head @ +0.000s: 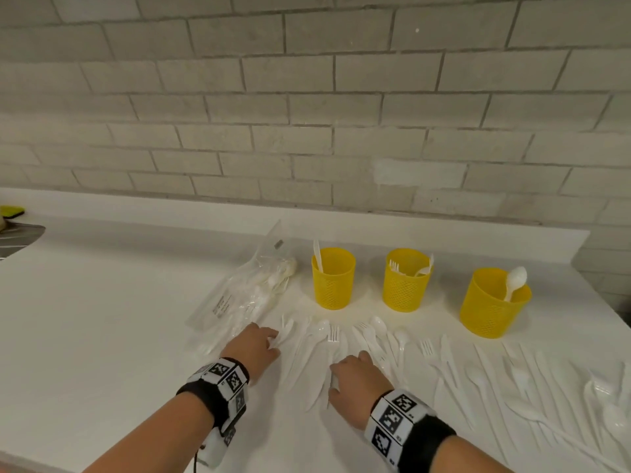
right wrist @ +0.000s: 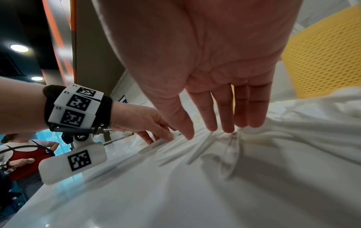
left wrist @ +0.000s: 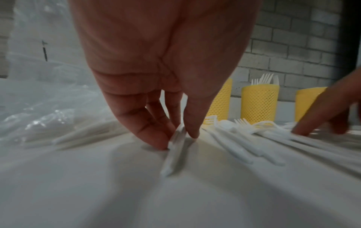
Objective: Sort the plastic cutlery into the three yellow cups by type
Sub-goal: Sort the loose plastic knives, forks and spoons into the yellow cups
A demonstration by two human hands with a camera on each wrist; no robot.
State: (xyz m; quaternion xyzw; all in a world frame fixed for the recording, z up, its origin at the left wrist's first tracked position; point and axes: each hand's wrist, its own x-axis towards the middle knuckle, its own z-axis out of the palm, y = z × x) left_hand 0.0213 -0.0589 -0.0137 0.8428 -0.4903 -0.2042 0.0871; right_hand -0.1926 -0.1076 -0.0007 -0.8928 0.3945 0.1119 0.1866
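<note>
1. Three yellow mesh cups: left cup (head: 333, 278), middle cup (head: 407, 280), right cup (head: 491, 303).
2. One clear plastic bag (head: 244, 291) of cutlery.
3. Two hands: left hand (head: 252, 346), right hand (head: 358, 380).
4. Loose white cutlery (head: 444, 363) on the counter: too many and too overlapped to count.
</note>
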